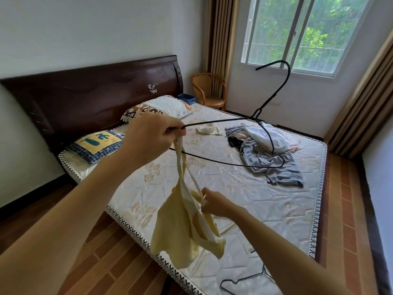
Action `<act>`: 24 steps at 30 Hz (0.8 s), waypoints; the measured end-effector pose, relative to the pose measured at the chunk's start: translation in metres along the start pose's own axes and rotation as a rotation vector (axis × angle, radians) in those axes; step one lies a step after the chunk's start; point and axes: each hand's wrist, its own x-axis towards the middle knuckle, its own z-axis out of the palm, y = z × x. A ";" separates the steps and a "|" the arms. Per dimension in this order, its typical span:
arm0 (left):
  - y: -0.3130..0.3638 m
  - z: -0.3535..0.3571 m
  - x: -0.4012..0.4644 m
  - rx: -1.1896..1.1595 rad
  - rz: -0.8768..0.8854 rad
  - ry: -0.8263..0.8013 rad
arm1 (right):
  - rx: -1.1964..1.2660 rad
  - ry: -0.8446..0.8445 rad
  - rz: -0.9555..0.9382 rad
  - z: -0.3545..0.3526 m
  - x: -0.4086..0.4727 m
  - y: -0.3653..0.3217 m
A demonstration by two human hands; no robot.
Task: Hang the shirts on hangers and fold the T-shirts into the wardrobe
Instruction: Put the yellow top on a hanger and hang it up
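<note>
The left hand (152,137) grips 1 end of a black wire hanger (234,165) together with a strap of a yellow top (180,228); its fingertips are hidden behind its knuckles. The right hand (214,204), lower and nearer, pinches the top's other white strap, thumb and fingers partly covered by the cloth. The top hangs between both hands, above the bed (265,201) edge. Beyond the right hand, seen through the hanger, lies a heap of clothes (274,158), its pieces hard to tell apart. A second hanger (240,281) lies below the right forearm, cut off by it. Past the left hand sit 2 pillows (100,144) and a small pale cloth (207,130).
</note>
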 end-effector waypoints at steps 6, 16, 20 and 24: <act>-0.007 -0.011 -0.006 -0.007 -0.033 0.080 | -0.096 -0.016 0.178 0.013 -0.008 0.039; -0.041 -0.021 -0.017 -0.017 -0.090 0.083 | 0.270 0.055 0.337 -0.048 -0.031 0.088; -0.057 -0.020 -0.024 -0.023 -0.126 0.090 | 0.564 0.109 0.358 -0.080 -0.048 0.099; -0.063 -0.017 -0.032 -0.012 -0.138 0.089 | 1.084 0.276 0.394 -0.097 -0.062 0.099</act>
